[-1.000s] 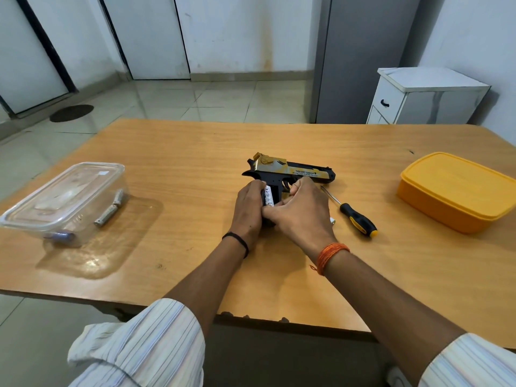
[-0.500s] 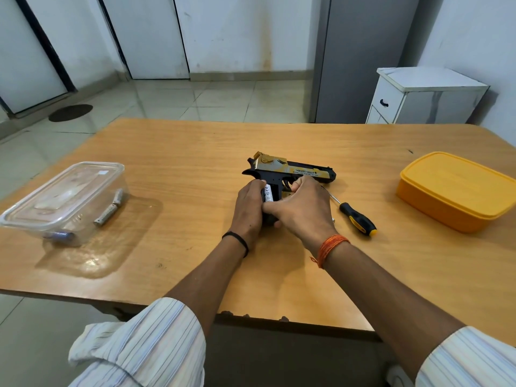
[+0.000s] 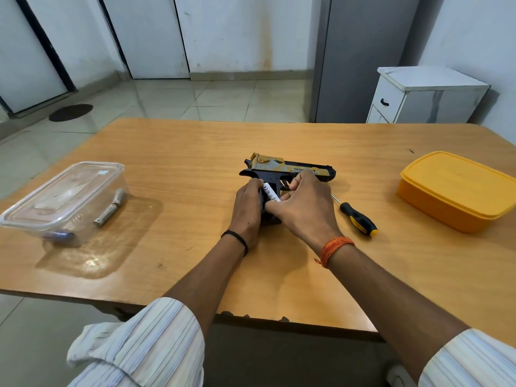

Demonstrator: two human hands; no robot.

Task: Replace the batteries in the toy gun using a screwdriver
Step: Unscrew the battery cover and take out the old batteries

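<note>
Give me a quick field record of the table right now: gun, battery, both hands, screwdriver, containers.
toy gun: lying on its side on the wooden table, grip toward the person
battery: white, at the grip, between both hands
left hand: holds the grip
right hand: fingers pinch the battery
screwdriver: on the table right of the hands, untouched
clear container: left, lidded, loose batteries inside
yellow container: right, lid on

Table (image 3: 181,152) smooth wood veneer; clear glossy plastic tub (image 3: 55,196); yellow matt plastic box (image 3: 458,191); striped cloth sleeves (image 3: 156,342).
</note>
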